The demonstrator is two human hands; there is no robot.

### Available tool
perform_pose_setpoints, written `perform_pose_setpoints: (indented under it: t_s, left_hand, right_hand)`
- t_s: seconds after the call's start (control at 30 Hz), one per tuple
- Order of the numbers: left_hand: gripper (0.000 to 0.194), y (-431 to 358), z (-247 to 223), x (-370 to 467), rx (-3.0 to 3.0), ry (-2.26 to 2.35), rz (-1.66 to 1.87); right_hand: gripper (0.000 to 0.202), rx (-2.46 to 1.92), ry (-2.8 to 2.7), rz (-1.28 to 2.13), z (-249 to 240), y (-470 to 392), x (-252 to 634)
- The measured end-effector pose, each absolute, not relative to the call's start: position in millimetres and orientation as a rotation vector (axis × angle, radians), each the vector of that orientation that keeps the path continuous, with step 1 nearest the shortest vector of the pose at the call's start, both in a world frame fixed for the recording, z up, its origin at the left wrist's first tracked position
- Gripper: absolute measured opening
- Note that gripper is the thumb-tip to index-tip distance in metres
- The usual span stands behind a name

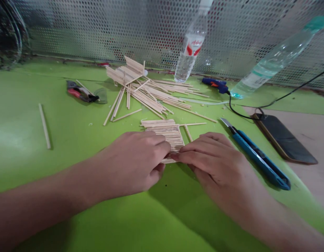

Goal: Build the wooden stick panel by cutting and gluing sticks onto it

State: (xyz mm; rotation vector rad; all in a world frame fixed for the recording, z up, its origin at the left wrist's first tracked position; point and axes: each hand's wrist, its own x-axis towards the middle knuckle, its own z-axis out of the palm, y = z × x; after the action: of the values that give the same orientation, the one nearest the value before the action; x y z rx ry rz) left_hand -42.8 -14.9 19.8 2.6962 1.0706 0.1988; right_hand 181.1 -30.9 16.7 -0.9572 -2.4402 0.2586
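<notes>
Pale-wood panel [173,137] at frame centre, ribbed left to right, extending up-frame from both grips; left hand [141,161] curled onto its lower left; right hand [216,159] pinching its lower right; equally near.

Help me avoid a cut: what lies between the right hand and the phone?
The blue cutter knife, its blade out, lies on the green table between the right hand and the phone, as the head view shows.

The left hand [141,159] hides part of the panel [174,136], the top edge crops the red-labelled bottle [191,49], and its lettering [196,42] is too blurred to read
</notes>
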Motion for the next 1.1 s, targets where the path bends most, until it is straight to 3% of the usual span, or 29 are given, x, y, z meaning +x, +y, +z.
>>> perform_pose_setpoints:
  t_s: [0.8, 1.1]
  left_hand:
    - [0.016, -16.1, 21.7, -42.3, 2.73, 1.076, 0.137]
    - [0.017, -15.8, 18.0, -45.6, 2.779, 1.102, 0.123]
  right_hand:
    - [0.046, -0.892, -2.523, 0.327, 25.8, -23.5, 190.4]
    - [0.034, -1.003, -2.573, 0.376, 28.1, -20.0, 199.6]
